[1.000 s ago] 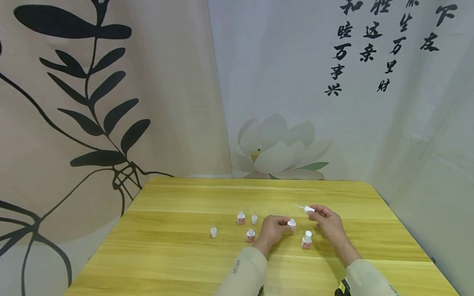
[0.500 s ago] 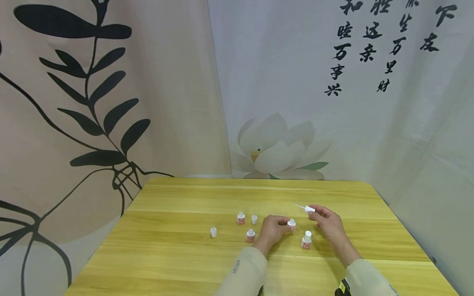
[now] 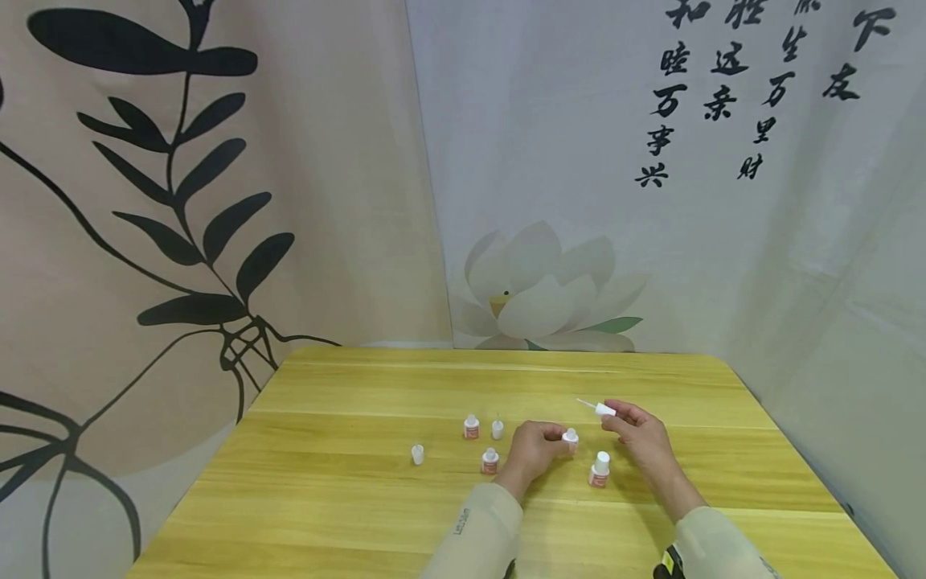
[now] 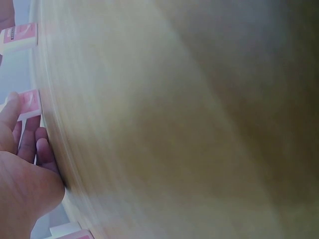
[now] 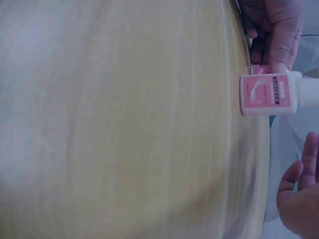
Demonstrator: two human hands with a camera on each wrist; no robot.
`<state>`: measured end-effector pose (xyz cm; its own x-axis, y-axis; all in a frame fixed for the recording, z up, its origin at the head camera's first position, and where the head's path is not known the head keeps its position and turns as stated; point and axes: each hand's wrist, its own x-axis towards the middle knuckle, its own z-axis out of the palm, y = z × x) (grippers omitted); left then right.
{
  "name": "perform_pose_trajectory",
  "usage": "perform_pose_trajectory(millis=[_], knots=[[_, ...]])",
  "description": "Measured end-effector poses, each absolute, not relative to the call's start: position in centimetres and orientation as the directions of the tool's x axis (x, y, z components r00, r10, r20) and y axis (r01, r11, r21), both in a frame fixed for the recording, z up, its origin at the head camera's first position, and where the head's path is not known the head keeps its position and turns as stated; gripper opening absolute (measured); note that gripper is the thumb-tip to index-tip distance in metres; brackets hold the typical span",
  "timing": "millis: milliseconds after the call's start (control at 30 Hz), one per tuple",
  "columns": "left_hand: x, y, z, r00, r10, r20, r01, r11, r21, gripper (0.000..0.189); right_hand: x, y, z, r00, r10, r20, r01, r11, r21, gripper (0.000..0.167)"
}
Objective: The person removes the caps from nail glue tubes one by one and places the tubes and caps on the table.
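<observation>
In the head view my left hand (image 3: 538,452) pinches a small white bottle (image 3: 571,438) with a pink label, its cap off. That bottle (image 4: 31,103) stands upright on the table in the left wrist view, thumb across its label. My right hand (image 3: 644,441) holds a white brush cap (image 3: 605,410) between thumb and fingers, its thin stem pointing left and slightly up, behind and right of the open bottle. A capped bottle (image 3: 599,470) stands between my hands, nearer me; its pink label (image 5: 266,91) shows large in the right wrist view.
Two uncapped bottles, one farther back (image 3: 471,427) and one nearer (image 3: 489,461), stand left of my left hand. A brush cap (image 3: 497,429) sits upright beside the back one, stem up. Another white cap (image 3: 417,455) lies farther left. The wooden table (image 3: 325,498) meets a printed curtain behind.
</observation>
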<state>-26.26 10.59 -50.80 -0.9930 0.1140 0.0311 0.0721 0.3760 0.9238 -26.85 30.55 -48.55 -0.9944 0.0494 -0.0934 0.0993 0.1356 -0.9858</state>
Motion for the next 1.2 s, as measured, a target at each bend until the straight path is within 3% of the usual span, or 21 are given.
perform_pose_trajectory(millis=[500, 833, 1200], knots=[[-26.23, 10.54, -50.71, -0.994, 0.109, 0.022, 0.061, 0.368, 0.928, 0.011, -26.97, 30.52, -48.72, -0.993, 0.083, -0.086, 0.098, 0.147, -0.984, 0.041], [-26.25, 10.49, -50.65, -0.992, 0.119, 0.033, 0.076, 0.382, 0.921, 0.011, -26.85, 30.47, -48.63, -0.993, 0.071, -0.091, 0.101, 0.158, -0.982, 0.051], [-26.22, 10.47, -50.77, -0.993, 0.116, 0.035, 0.076, 0.377, 0.923, 0.011, -26.82, 30.52, -48.61, -0.993, 0.085, -0.087, 0.100, 0.157, -0.983, 0.046]])
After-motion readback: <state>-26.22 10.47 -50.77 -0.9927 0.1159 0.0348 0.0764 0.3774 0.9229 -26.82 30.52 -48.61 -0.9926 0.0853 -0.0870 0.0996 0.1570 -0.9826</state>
